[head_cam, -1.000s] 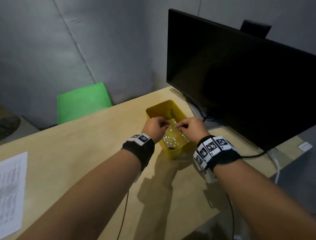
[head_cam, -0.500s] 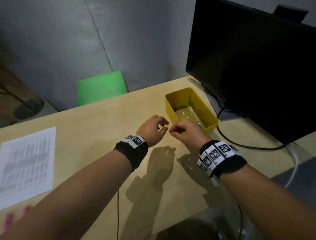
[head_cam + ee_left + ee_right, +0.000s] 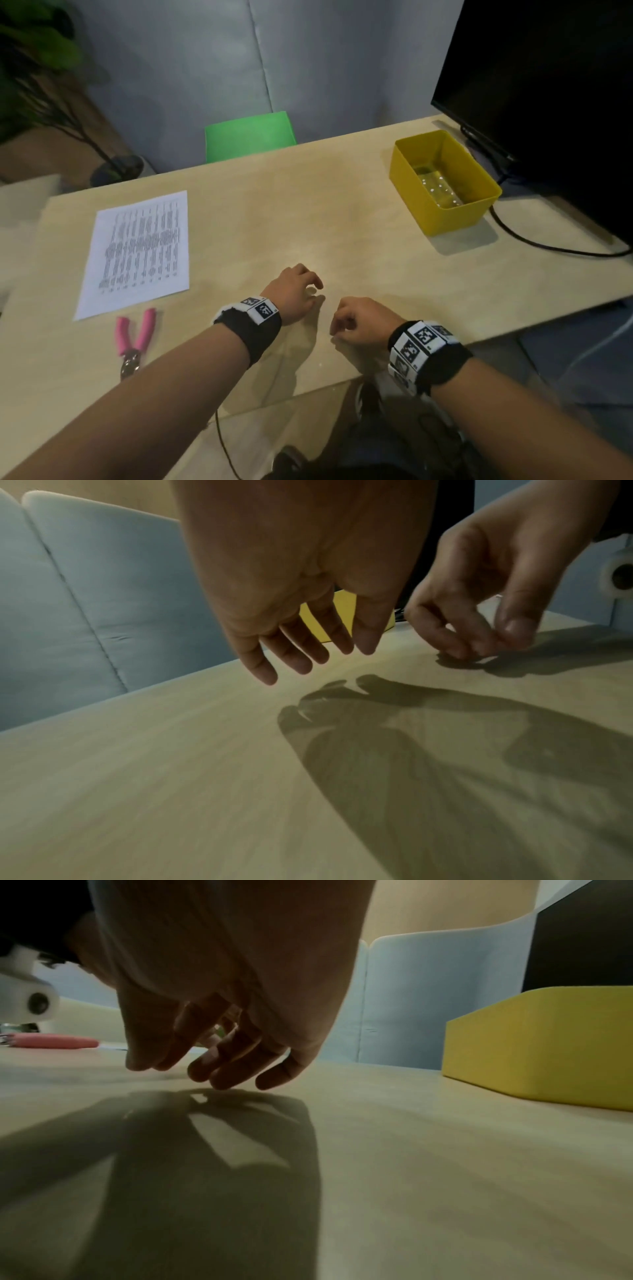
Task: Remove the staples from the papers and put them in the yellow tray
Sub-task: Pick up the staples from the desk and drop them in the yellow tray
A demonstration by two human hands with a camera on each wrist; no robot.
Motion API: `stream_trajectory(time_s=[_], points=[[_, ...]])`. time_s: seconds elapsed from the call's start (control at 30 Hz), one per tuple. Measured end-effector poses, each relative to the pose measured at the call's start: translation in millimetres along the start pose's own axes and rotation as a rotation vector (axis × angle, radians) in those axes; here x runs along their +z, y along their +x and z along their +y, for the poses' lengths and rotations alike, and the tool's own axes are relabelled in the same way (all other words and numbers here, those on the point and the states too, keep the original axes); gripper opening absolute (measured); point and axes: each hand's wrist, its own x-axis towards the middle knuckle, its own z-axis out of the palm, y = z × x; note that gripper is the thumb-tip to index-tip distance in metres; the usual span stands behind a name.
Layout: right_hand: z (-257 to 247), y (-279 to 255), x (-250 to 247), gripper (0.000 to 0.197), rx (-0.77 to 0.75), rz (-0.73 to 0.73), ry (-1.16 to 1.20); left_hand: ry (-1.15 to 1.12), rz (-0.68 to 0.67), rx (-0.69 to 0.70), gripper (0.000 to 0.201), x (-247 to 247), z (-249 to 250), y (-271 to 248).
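The yellow tray (image 3: 459, 219) stands at the table's right, by the monitor, with several small staples (image 3: 438, 188) on its floor. A printed paper (image 3: 137, 253) lies flat at the left, and pink-handled pliers (image 3: 135, 339) lie just in front of it. My left hand (image 3: 313, 286) hovers low over bare table near the front edge, fingers relaxed and empty (image 3: 308, 656). My right hand (image 3: 337, 329) sits beside it, fingers loosely curled with the thumb close to the fingertips (image 3: 479, 645). Its fingertips are at the tabletop (image 3: 212, 1066), and nothing shows between them.
A black monitor (image 3: 548, 102) fills the back right, and its cable (image 3: 548, 246) runs across the table behind the tray (image 3: 534, 1047). A green chair (image 3: 250, 137) stands beyond the far edge. A plant is at the far left. The pliers (image 3: 58, 1043) lie left of my hands.
Both hands have drawn back from over the yellow tray to the middle of the table near its front edge. The view has swung left, bringing the paper and pliers into sight.
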Motion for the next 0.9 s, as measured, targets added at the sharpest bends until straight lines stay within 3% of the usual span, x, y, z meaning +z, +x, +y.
stream_trajectory(time_s=[0.37, 0.63, 0.77, 0.9], points=[[-16.6, -9.4, 48.5, 0.022, -0.159, 0.137, -0.167, -0.150, 0.179, -0.073, 0.025, 24.2, -43.6, -45.7], [-14.3, -10.4, 59.0, 0.011, -0.346, 0.209, -0.289, -0.259, 0.231, -0.149, 0.019, 13.1, -45.4, -53.4], [-9.7, -8.3, 59.9, 0.026, -0.220, 0.193, -0.230, -0.282, 0.228, -0.174, 0.020, 9.9, -42.8, -51.3], [5.2, -5.3, 47.1, 0.016, -0.040, 0.242, 0.079, -0.297, 0.203, -0.146, 0.019, 13.4, -31.6, -52.3]])
